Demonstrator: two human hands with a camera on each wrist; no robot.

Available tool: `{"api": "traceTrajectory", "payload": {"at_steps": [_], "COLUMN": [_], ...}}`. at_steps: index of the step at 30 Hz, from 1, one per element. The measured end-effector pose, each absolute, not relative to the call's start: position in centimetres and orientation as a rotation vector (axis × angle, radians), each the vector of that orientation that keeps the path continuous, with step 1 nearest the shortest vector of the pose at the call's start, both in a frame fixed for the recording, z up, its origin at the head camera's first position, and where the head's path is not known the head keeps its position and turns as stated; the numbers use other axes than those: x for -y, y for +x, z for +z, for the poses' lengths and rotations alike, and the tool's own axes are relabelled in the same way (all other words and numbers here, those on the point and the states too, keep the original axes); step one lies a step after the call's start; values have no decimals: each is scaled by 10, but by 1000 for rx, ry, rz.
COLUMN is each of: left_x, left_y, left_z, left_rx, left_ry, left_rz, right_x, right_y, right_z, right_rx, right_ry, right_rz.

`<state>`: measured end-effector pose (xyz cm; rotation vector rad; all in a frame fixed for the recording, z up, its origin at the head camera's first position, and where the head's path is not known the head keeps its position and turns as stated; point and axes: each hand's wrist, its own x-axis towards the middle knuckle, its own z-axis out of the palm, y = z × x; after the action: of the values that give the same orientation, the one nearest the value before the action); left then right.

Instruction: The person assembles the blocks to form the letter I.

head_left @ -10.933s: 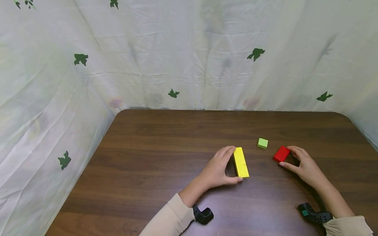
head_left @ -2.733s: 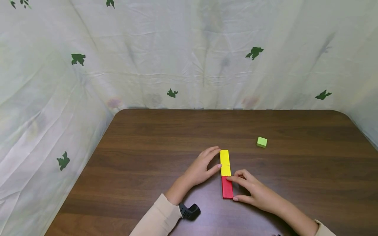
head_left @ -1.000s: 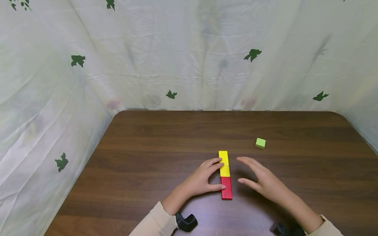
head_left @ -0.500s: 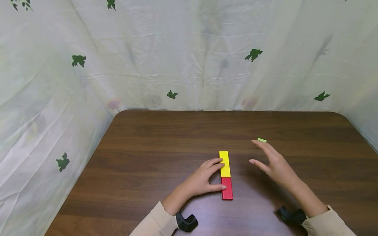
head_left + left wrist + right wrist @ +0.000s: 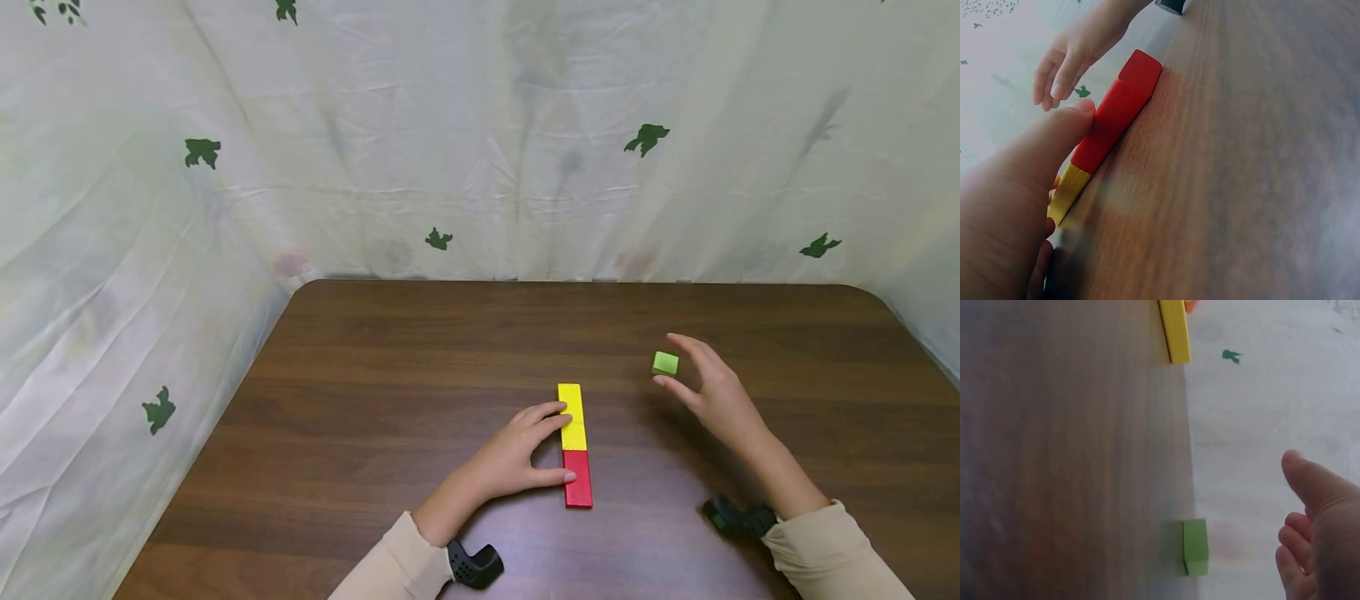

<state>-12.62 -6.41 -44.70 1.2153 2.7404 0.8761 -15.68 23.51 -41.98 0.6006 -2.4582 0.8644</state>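
Observation:
A yellow block point(image 5: 572, 429) and a red block point(image 5: 577, 492) lie end to end on the table, forming one straight bar. My left hand point(image 5: 513, 458) rests on that bar from the left: fingertips on the yellow block, thumb point(image 5: 1079, 112) on the red one. In the left wrist view the palm hides part of the yellow block. Farther back, my right hand point(image 5: 720, 400) hovers with thumb and fingers spread beside a small light-green block point(image 5: 665, 362). The right wrist view shows that hand raised above the green block point(image 5: 1195, 544), apart from it.
The brown wooden table point(image 5: 360, 400) has rounded far corners. A pale curtain point(image 5: 480, 150) with green leaf shapes hangs behind it and along the left side. Black devices are strapped at the left wrist point(image 5: 476, 567) and right wrist point(image 5: 738, 518).
The red block was brought from the right to the yellow block's near end. The left hand settled on both blocks; the right hand let go and moved back and right to the green block.

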Motion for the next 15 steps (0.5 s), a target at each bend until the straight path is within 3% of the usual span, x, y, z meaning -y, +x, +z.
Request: {"api": "traceTrajectory", "payload": {"at_steps": [15], "left_x": [64], "left_y": [-126], "left_z": [-444], "left_rx": [-2736], "left_ry": [1215], "left_rz": [860], "right_x": [-251], "right_y": [-169], "right_z": [-433], "right_rx": [2613], "right_ry": [453], "right_rz": [967]}}
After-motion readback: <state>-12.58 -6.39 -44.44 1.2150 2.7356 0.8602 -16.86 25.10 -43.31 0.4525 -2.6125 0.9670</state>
